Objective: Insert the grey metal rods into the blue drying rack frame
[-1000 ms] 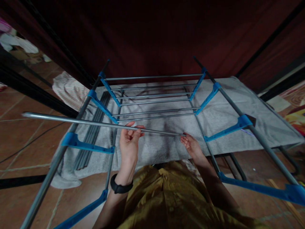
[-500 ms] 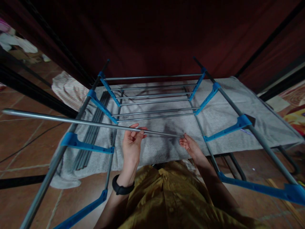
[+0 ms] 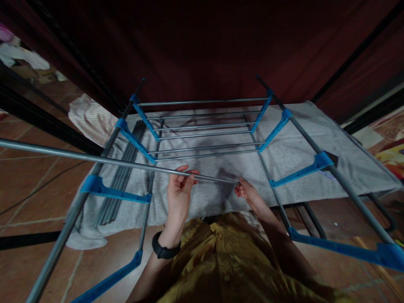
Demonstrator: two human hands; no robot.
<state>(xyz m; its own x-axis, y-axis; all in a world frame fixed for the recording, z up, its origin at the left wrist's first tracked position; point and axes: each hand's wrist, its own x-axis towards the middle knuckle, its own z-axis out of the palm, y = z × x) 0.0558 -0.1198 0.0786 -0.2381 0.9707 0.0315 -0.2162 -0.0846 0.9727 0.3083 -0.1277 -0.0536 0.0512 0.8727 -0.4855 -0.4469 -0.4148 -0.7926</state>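
A long grey metal rod (image 3: 94,159) runs from the left edge of the view across to the middle. My left hand (image 3: 179,193) pinches it from below with thumb and fingertips, a black band on its wrist. My right hand (image 3: 249,194) holds the rod's right end with closed fingers. Both hands hover inside a drying-rack frame (image 3: 295,122) of grey tubes joined by blue plastic brackets (image 3: 104,189). Several thin rods (image 3: 205,134) span the frame's far part.
The frame stands over a grey towel (image 3: 347,164) spread on a terracotta tile floor (image 3: 28,185). A bundle of spare rods (image 3: 124,160) lies on the towel at left. Dark red fabric hangs behind. A striped cloth (image 3: 88,118) lies at back left.
The rod has slid leftward, its far end now past the left edge of the view. Both hands shifted a little toward the middle and kept their hold.
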